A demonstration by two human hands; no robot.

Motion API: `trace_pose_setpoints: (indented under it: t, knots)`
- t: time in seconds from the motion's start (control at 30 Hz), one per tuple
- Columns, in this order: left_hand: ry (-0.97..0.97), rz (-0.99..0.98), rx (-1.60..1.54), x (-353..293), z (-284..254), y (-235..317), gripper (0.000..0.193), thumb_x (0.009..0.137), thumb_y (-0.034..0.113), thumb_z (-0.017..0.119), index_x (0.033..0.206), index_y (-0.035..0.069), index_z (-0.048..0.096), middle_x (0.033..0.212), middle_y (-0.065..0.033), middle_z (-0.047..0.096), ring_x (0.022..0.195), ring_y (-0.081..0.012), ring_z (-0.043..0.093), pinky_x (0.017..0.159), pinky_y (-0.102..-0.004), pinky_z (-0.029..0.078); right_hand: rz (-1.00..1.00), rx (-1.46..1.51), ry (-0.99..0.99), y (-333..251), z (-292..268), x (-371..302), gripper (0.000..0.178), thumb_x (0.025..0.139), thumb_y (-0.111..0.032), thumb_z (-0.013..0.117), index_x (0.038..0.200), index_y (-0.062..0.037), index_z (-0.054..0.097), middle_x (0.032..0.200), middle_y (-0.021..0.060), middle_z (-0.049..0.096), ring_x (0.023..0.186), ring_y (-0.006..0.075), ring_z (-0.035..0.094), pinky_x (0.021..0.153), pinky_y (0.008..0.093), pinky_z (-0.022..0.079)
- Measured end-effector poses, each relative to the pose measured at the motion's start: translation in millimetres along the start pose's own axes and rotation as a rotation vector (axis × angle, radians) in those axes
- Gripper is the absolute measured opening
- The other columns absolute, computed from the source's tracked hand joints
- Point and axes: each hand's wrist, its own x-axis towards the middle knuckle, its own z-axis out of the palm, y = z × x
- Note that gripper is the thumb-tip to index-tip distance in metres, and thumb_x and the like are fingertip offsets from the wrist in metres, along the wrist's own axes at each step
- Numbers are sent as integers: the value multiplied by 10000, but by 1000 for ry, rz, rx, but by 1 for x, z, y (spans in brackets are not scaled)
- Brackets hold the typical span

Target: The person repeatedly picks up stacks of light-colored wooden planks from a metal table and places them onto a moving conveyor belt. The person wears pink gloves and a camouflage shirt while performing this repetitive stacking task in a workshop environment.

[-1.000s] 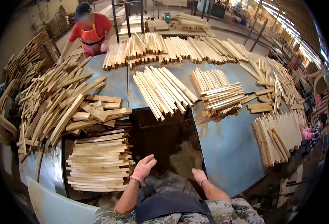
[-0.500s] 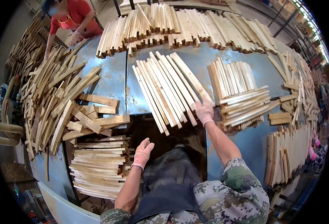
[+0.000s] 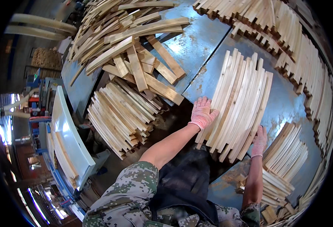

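A row of pale wooden strips (image 3: 240,102) lies side by side on the blue metal table (image 3: 208,85), the near ends jutting over an opening in front of me. My left hand (image 3: 202,113), in a pinkish knit glove, rests against the row's left side with its fingers stretched out and thumb spread toward the wood. At the right side, near the close end, my right hand (image 3: 260,142), gloved alike, has its fingers extended along the outermost strip. Neither hand wraps round a strip. The strips' ends are uneven.
Left of the opening sits a stack of strips (image 3: 123,113). Beyond it is a jumbled heap of wood pieces (image 3: 140,56). Long rows of strips (image 3: 299,49) line the far side; a smaller stack (image 3: 285,151) stands at right. A pale curved panel (image 3: 70,128) rises at far left.
My view has swung left. My left hand has gone from mid-air to the row's left side, my right hand from a strip's end to the right side. The strips now lie closer together.
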Motion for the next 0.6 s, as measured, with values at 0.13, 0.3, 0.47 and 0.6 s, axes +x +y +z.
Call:
trace_pose_setpoints:
  t: [0.13, 0.3, 0.47, 0.6]
  knots:
    - [19, 21, -4, 15, -12, 1, 921, 997, 651, 560, 1640, 11, 404, 1738, -282, 278, 1632, -442, 209, 1348, -513, 109, -48, -337, -84, -46, 25, -6, 535, 1094, -434, 627, 1390, 11, 643, 1172, 138, 730, 978, 224, 707, 791, 339, 576]
    - [113, -24, -9, 35, -8, 9, 956, 984, 686, 548, 1645, 11, 397, 1746, -292, 249, 1639, -459, 171, 1345, -540, 79, -371, -858, 45, -48, 65, 25, 617, 1098, -539, 547, 1257, 39, 692, 1154, 239, 748, 1067, 422, 691, 979, 477, 526]
    - [-10, -148, -562, 21, -21, 31, 995, 927, 460, 735, 1690, 3, 287, 1711, -288, 338, 1595, -444, 308, 1324, -461, 226, -236, -909, 128, -45, 82, 32, 714, 1050, -634, 571, 1176, 56, 706, 1123, 289, 727, 1054, 457, 675, 952, 497, 509]
    - [-41, -51, -974, 26, 7, 17, 1077, 845, 249, 845, 1698, -4, 238, 1634, -283, 461, 1516, -388, 462, 1263, -380, 356, -194, -695, 105, -37, 72, 42, 758, 1036, -665, 587, 1134, 78, 703, 1065, 239, 737, 993, 335, 683, 906, 453, 521]
